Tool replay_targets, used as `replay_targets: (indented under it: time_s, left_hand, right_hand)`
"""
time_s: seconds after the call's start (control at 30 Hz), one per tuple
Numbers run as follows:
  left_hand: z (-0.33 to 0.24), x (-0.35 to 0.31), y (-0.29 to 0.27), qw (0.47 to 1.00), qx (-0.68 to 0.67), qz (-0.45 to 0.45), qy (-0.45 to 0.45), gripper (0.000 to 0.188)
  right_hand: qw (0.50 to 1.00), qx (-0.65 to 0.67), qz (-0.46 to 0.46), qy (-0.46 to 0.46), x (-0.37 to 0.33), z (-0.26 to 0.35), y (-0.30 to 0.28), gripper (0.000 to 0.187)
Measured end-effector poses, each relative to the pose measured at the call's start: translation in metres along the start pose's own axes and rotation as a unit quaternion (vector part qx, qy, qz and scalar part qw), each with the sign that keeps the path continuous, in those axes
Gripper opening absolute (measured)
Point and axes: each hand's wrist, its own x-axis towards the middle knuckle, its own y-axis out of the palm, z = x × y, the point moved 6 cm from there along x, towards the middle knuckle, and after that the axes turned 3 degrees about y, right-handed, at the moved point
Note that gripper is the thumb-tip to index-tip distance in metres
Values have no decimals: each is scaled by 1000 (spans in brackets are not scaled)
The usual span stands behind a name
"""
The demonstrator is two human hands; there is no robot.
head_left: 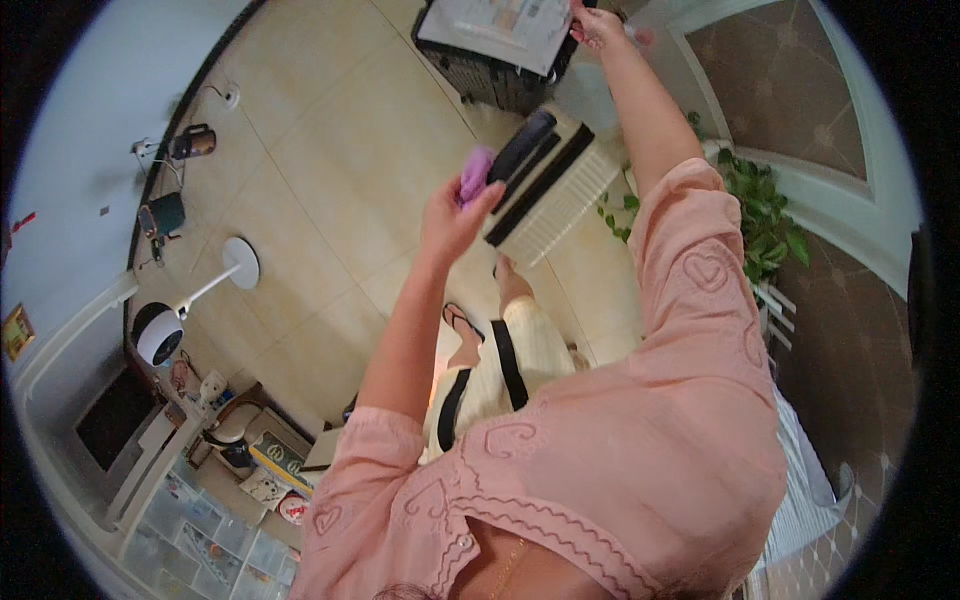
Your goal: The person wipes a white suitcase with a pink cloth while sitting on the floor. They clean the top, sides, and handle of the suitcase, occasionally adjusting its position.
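In front of me, my left hand (458, 215) is closed around a bunched purple cloth (477, 176). Its fingers lie against the black end of a cream ribbed box-like piece (555, 200) with dark bands, which hangs tilted above the floor. I cannot tell whether the hand also bears this piece. My right arm stretches far forward. At its end, my right hand (597, 27) has its fingers bent together at the right corner of a black crate-like box (490, 78) with a whitish top sheet (495, 32). What those fingers pinch is too small to make out.
Leafy plants (762, 215) stand to the right by a white-framed door (850, 90). Along the left wall are a kettle-like jug (194, 141), a small dark green device (162, 214) and a white stand with a round base (240, 263). Clear drawers (190, 530) fill the lower left. My sandalled foot (462, 322) is below.
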Motion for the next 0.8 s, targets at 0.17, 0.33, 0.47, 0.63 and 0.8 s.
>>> replay_targets:
  time_s: [0.17,0.33,0.47,0.63,0.8]
  left_hand:
    - [1,1,3,996,-75,17,42,39]
    - [18,-11,-3,990,-110,-12,81,38]
    - [38,-30,-28,997,-54,-4,61,40]
    - [88,-52,-63,976,-170,-65,116,34]
    - [110,-122,-107,984,-102,-134,62,29]
  right_hand:
    - [953,-260,-21,-154,-70,-42,-56,32]
    - [990,-102,-24,89,-243,-123,-113,26]
    - [977,-119,-40,173,-360,-181,-151,24]
    - [977,-104,10,188,-472,-204,-166,27]
    - [970,-151,17,192,-512,-235,-192,24]
